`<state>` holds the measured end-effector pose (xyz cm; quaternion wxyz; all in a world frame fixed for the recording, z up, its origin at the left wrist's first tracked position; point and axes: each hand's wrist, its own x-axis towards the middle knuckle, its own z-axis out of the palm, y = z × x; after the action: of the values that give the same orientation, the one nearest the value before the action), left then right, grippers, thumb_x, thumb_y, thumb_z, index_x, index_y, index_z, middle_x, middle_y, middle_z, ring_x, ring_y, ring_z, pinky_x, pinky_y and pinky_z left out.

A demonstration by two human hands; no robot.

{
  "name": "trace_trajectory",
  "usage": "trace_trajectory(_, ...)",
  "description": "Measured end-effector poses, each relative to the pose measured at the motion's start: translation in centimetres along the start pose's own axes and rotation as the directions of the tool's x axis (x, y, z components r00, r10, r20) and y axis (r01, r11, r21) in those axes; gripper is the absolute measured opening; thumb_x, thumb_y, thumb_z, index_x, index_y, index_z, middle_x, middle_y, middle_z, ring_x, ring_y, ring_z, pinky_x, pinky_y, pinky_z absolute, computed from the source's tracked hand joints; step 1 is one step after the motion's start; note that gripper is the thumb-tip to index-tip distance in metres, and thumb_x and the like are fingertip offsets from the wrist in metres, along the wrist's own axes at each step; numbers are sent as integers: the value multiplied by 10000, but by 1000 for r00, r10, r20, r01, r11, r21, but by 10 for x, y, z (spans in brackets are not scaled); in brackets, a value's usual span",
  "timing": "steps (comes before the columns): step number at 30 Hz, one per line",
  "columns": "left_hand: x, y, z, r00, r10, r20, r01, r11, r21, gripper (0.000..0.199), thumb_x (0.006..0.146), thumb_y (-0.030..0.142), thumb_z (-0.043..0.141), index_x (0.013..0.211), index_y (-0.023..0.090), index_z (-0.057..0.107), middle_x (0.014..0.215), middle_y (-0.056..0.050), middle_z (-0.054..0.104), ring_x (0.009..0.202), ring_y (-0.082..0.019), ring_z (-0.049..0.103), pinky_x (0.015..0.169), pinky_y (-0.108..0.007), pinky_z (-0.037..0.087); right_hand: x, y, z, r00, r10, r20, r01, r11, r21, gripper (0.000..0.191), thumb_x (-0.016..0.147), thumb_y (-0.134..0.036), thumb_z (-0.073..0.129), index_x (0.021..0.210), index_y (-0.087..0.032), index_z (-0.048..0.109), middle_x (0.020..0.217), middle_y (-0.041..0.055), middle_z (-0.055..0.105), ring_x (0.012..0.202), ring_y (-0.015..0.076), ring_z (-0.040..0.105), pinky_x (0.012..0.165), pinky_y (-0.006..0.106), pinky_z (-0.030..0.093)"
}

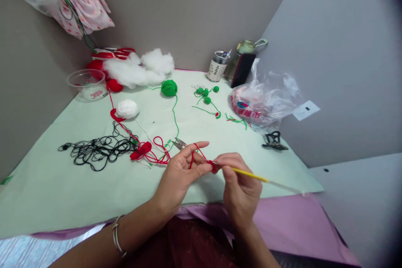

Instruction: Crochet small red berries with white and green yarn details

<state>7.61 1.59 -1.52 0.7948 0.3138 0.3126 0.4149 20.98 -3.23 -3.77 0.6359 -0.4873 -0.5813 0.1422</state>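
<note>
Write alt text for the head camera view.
The left hand, red yarn looped over its fingers, pinches a small red piece; the right hand holds a yellow tool to it. Beyond, on the table: green ball, white ball, black cord, scissors.

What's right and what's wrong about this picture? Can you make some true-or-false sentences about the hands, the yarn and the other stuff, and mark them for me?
1. The right hand holds a hook with a yellow handle. True.
2. The left hand pinches a small blue piece. False: the piece is red.
3. The black yarn lies in a loose tangle on the table. True.
4. The white yarn ball is inside the clear tub. False: it sits on the table, outside the tub.
5. The bracelet is on the right arm. False: it is on the left arm.
6. The black hair clip lies near the plastic bag. True.
</note>
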Motion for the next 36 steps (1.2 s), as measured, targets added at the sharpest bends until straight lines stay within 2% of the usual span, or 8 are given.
trace_trajectory(4, 1, -2, -4, 995, -99, 15, 100, 991, -85, 562, 713, 281, 976, 1228, 181, 777, 725, 43, 677, 641, -87, 551, 787, -262, 468, -2, 4, -1, 972, -236, 14, 231, 939, -253, 340, 967, -84, 680, 1188, -316, 795, 1012, 52, 751, 870, 182, 724, 708, 316, 600)
trace_trajectory(8, 4, 4, -9, 982, -188, 37, 191, 971, -147, 419, 738, 273, 953, 1126, 175, 831, 623, 75, 564, 527, -54, 401, 775, -266, 472, 3, 5, -4, 996, -2, -90, 2, 1000, 2, 200, 1017, -158, 628, 1050, -263, 795, 835, 25, 718, 772, 179, 695, 684, 329, 579)
trace_trajectory(11, 5, 7, -8, 995, -96, -8, 95, 991, -96, 381, 726, 260, 955, 1084, 196, 842, 679, 40, 629, 653, -90, 536, 771, -247, 460, 8, 3, -4, 985, 153, -74, -131, 960, 246, 183, 1042, -223, 606, 997, -242, 783, 782, 12, 690, 684, 160, 661, 638, 313, 552)
trace_trajectory(14, 2, 5, -4, 1000, 14, -25, -15, 999, -35, 439, 730, 233, 952, 1149, 233, 821, 776, 22, 709, 781, -121, 630, 832, -256, 476, 10, 0, -2, 986, 167, 1, -162, 954, 251, 145, 1021, -206, 644, 1001, -245, 783, 835, 16, 712, 737, 154, 679, 662, 292, 564)
trace_trajectory(23, 1, 0, -3, 1000, 10, -18, -9, 1000, 15, 559, 752, 292, 951, 1280, 233, 778, 773, 30, 682, 778, -120, 586, 823, -258, 451, 2, 4, -1, 968, -252, 19, 249, 938, -239, 404, 936, -3, 683, 1207, -286, 782, 1127, 81, 809, 1008, 197, 767, 848, 340, 629)
trace_trajectory(27, 0, 2, -3, 998, -67, 11, 67, 998, 11, 503, 764, 322, 932, 1242, 226, 808, 831, 2, 699, 768, -117, 553, 734, -239, 401, 4, 5, 1, 996, 34, -80, -29, 997, 67, 235, 991, -113, 666, 1086, -276, 807, 1021, 51, 824, 918, 194, 773, 788, 334, 630)
trace_trajectory(31, -1, 7, -6, 996, -87, 0, 87, 992, 86, 441, 798, 341, 892, 1218, 227, 824, 880, -33, 734, 759, -127, 524, 641, -248, 318, 10, 2, -3, 961, 276, 2, -255, 886, 388, 153, 1039, -263, 634, 992, -244, 778, 879, 22, 788, 670, 133, 695, 658, 276, 595)
trace_trajectory(36, -1, 8, -8, 1000, 5, 19, -7, 997, 74, 364, 814, 309, 888, 1169, 246, 837, 838, -7, 703, 836, -147, 579, 784, -259, 416, 9, -2, -11, 992, 115, 46, -120, 981, 155, 198, 1063, -182, 552, 1052, -249, 737, 943, 26, 776, 777, 147, 717, 731, 292, 609)
